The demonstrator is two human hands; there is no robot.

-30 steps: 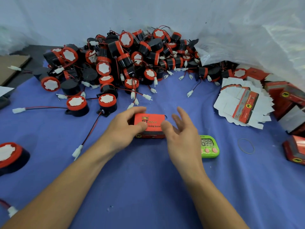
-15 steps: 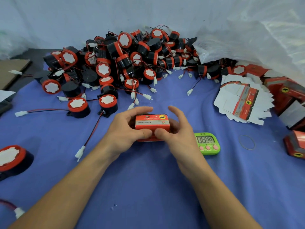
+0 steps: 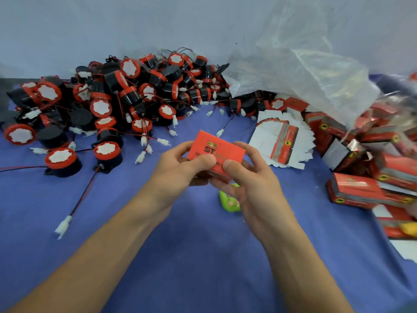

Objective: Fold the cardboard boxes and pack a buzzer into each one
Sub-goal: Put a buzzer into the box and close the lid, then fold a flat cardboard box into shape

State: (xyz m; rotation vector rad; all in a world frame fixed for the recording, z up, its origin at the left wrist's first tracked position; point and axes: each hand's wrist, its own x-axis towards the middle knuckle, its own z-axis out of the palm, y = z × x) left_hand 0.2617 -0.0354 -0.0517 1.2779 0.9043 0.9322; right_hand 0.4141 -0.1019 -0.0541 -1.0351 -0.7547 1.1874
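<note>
Blue cloth [image 3: 112, 233] covers the worktable, with a pale wall behind it. At centre, a person holds a small red cardboard box [image 3: 216, 147] in both bare hands. The left hand [image 3: 180, 170] grips the box's left end, thumb pressed on the printed face and fingers curled behind. The right hand [image 3: 252, 186] grips the right end the same way, thumb on the face beside the left thumb and fingers wrapped round the far edge. The box is tilted, its top edge sloping down to the right, with gold and black lettering facing the camera.

Beneath the right hand a green timer [image 3: 228, 204] lies on the cloth, partly hidden by the fingers. Along the far left, a heap of black-and-red buzzers [image 3: 135, 98] spreads across the cloth, their red and black wires and white plugs tangled together. Two loose buzzers sit at the heap's near edge, one [image 3: 62, 162] at left and one [image 3: 108, 152] just right of it. A wire from the second runs toward the camera and ends in a white plug [image 3: 64, 224].

To the right of the box lies a stack of flat box blanks [image 3: 282, 138], white sides mostly up. Farther right, folded red boxes [image 3: 356, 190] are piled up. A crumpled clear plastic bag [image 3: 304, 71] rises over the pile at far right
</note>
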